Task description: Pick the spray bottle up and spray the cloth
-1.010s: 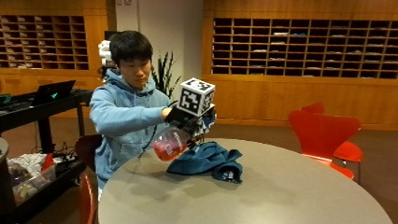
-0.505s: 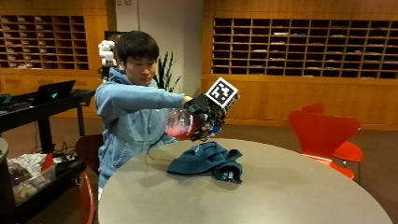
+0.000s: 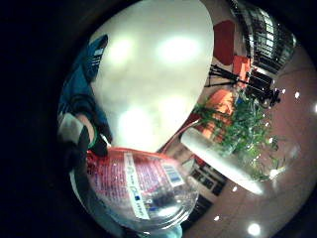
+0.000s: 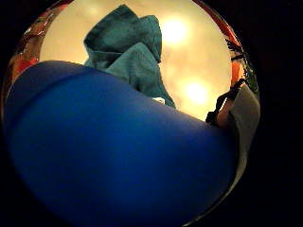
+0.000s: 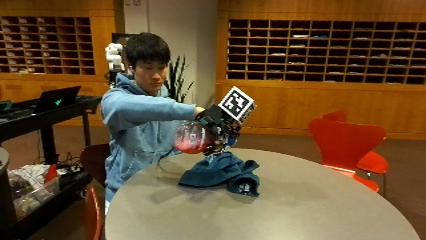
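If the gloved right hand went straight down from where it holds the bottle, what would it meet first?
Most likely the blue cloth, bunched on the table just under the right hand and spray bottle; exact depth is unclear.

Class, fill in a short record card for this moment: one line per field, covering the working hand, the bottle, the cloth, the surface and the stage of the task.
Hand: gloved right hand grips the spray bottle, raised above the table
Bottle: clear, rounded, red liquid inside, printed label with barcode
Cloth: blue cloth, crumpled in a heap, lying directly below the bottle
Surface: round pale table
Nearby: red chair beside the table
Task stage: bottle picked up and held over the cloth; no spray visible
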A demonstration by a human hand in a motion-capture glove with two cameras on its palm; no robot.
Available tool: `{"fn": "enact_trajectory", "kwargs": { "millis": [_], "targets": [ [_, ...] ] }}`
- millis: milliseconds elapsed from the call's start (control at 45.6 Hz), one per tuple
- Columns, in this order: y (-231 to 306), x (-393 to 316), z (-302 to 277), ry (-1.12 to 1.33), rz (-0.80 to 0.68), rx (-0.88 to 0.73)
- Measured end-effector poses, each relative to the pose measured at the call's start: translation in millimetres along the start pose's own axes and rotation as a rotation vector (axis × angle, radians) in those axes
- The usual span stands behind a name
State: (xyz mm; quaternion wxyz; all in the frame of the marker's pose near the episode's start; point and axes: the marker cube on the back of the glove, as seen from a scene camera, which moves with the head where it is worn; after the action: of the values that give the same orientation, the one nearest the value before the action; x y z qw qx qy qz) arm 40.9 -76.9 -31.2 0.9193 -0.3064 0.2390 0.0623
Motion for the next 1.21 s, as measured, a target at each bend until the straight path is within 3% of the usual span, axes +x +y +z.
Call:
{"fn": "enact_trajectory", "kwargs": {
  "millis": [154,395,549,746,922,1010,1120,1207],
  "targets": [
    [3.6,11.4,-12.9,-0.166,-0.08,0.096],
    [26.9,-3.4,-88.9,-0.657,-0.301,0.526],
    [37.8,-53.9,-134.7,-1.124,-0.485,0.797],
    [2.0,-114.4,-152.9,-1.658,-0.564,0.942],
    [-45.5,-192.3,-116.6,-1.75,-0.551,0.856],
    [-38.8,-214.7,-76.3,-1.615,-0.757,0.612],
    [-73.0,-241.9,-92.3,-1.674,-0.561,0.734],
    [-67.6,-262.0,-80.5,-1.597,-0.649,0.64]
  ]
}}
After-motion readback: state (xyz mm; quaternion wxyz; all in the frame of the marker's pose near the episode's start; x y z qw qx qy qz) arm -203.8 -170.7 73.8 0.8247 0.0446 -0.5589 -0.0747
